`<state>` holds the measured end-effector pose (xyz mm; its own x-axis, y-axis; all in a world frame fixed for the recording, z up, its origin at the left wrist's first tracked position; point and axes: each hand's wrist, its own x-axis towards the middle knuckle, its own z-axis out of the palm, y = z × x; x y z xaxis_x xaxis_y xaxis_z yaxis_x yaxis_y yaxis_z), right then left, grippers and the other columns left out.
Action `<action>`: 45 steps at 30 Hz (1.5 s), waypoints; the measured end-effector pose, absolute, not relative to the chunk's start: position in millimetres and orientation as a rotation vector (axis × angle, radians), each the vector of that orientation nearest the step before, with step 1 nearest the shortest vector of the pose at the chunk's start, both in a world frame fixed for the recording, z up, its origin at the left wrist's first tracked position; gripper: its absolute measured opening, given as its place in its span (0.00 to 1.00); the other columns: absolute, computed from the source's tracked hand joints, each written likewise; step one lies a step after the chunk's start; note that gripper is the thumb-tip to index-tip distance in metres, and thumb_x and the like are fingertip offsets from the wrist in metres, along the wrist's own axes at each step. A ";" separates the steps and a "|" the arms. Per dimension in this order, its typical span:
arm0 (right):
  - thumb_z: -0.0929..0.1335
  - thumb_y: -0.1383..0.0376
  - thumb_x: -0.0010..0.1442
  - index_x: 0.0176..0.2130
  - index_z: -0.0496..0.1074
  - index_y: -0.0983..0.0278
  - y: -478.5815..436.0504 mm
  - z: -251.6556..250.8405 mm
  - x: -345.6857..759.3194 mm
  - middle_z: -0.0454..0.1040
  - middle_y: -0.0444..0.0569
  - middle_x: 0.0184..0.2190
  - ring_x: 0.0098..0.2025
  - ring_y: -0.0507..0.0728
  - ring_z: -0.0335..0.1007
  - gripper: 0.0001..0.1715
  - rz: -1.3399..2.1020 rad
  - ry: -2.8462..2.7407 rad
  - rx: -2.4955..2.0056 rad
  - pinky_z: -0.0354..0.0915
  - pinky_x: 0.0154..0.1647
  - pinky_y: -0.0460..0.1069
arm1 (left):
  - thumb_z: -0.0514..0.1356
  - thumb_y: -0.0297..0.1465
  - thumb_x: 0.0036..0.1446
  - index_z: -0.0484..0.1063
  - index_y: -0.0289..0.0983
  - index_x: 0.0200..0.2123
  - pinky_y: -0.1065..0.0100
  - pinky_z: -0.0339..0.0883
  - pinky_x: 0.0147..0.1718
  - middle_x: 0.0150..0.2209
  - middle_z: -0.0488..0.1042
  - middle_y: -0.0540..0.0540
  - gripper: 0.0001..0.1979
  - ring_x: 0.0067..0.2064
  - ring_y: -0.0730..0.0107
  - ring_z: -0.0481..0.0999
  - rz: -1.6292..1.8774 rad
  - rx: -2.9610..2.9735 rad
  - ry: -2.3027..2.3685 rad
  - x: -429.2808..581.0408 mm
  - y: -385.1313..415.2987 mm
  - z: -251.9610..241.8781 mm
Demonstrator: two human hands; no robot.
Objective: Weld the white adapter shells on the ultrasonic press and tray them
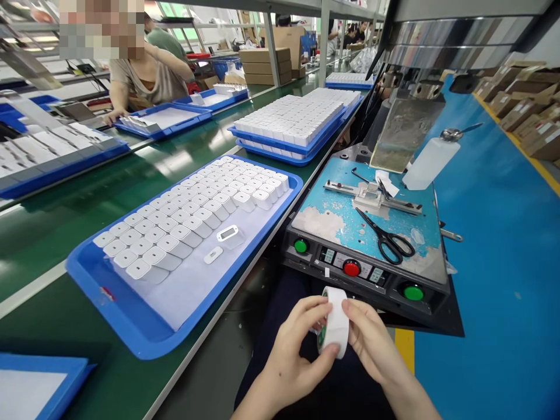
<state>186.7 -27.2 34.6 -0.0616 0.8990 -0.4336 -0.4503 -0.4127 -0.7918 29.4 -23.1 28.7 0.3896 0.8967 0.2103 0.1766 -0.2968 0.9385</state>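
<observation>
Both my hands hold a white roll of tape upright over my lap. My left hand pinches the roll from the left, thumb under it. My right hand grips its right side with curled fingers. Just beyond them stands a machine console with a worn blue plate, two green buttons and a red button. Black scissors and a metal fixture lie on the plate.
A blue tray of several white charger blocks sits left on the green conveyor, with more stacked trays behind. A white squeeze bottle stands by the machine. A co-worker works at far trays. Cardboard boxes line the right.
</observation>
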 end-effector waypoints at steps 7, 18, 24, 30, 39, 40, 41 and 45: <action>0.63 0.47 0.60 0.23 0.73 0.64 -11.5 41.1 217.0 0.73 0.47 0.22 0.26 0.55 0.68 0.27 1.212 -1.339 -1.589 0.63 0.28 0.48 | 0.61 0.32 0.57 0.73 0.37 0.40 0.72 0.65 0.31 0.43 0.70 0.43 0.08 0.33 0.73 0.69 0.858 1.174 0.970 30.4 -18.9 30.5; 0.60 0.59 0.61 0.47 0.72 0.69 57.1 31.7 309.0 0.75 0.60 0.43 0.46 0.68 0.69 0.22 -0.137 -1.819 -2.348 0.65 0.40 0.57 | 0.65 0.35 0.53 0.72 0.37 0.38 0.75 0.63 0.29 0.31 0.70 0.50 0.11 0.30 0.76 0.67 0.891 0.917 0.982 24.5 -16.7 38.7; 0.59 0.58 0.61 0.47 0.71 0.67 41.8 50.4 314.4 0.76 0.60 0.44 0.41 0.67 0.73 0.22 -0.018 -1.720 -2.357 0.66 0.33 0.55 | 0.65 0.34 0.53 0.71 0.37 0.39 0.76 0.63 0.27 0.27 0.70 0.52 0.11 0.28 0.77 0.68 0.898 0.885 0.963 19.3 -13.1 47.4; 0.67 0.46 0.52 0.44 0.71 0.56 -10.4 77.0 334.8 0.75 0.55 0.44 0.42 0.64 0.74 0.24 0.715 -1.611 -2.061 0.70 0.31 0.50 | 0.65 0.35 0.53 0.70 0.36 0.40 0.73 0.65 0.29 0.28 0.72 0.50 0.13 0.28 0.74 0.70 0.842 0.868 0.960 9.4 -8.9 59.5; 0.75 0.49 0.42 0.49 0.70 0.54 -65.9 53.1 333.6 0.74 0.56 0.47 0.44 0.68 0.74 0.35 0.777 -2.085 -1.919 0.74 0.32 0.52 | 0.63 0.33 0.56 0.68 0.36 0.39 0.72 0.64 0.29 0.32 0.72 0.48 0.10 0.29 0.74 0.71 0.834 0.907 0.943 5.0 -10.5 64.7; 0.75 0.49 0.44 0.50 0.70 0.54 -67.4 52.0 329.0 0.73 0.57 0.48 0.44 0.69 0.74 0.35 0.757 -2.130 -1.897 0.75 0.32 0.53 | 0.63 0.33 0.56 0.68 0.36 0.38 0.72 0.64 0.29 0.33 0.71 0.48 0.10 0.29 0.75 0.71 0.835 0.899 0.933 5.9 -11.2 64.6; 0.74 0.49 0.45 0.51 0.70 0.54 -68.1 51.8 324.5 0.73 0.56 0.48 0.45 0.69 0.74 0.34 0.733 -2.165 -1.882 0.75 0.32 0.53 | 0.63 0.33 0.55 0.68 0.36 0.38 0.72 0.64 0.29 0.33 0.71 0.48 0.10 0.29 0.75 0.70 0.835 0.893 0.927 6.8 -11.8 64.4; 0.72 0.48 0.49 0.50 0.70 0.53 -66.6 55.3 311.9 0.75 0.51 0.46 0.43 0.65 0.75 0.30 0.646 -2.214 -1.881 0.75 0.32 0.51 | 0.64 0.33 0.55 0.68 0.36 0.37 0.72 0.64 0.30 0.34 0.71 0.48 0.10 0.31 0.75 0.70 0.838 0.894 0.928 10.1 -13.7 64.0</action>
<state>311.9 -66.6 55.3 -0.1930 0.9697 -0.1498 0.8980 0.1131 -0.4252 10.1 -13.7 64.0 0.3605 0.8843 -0.2967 -0.2054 0.3856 0.8995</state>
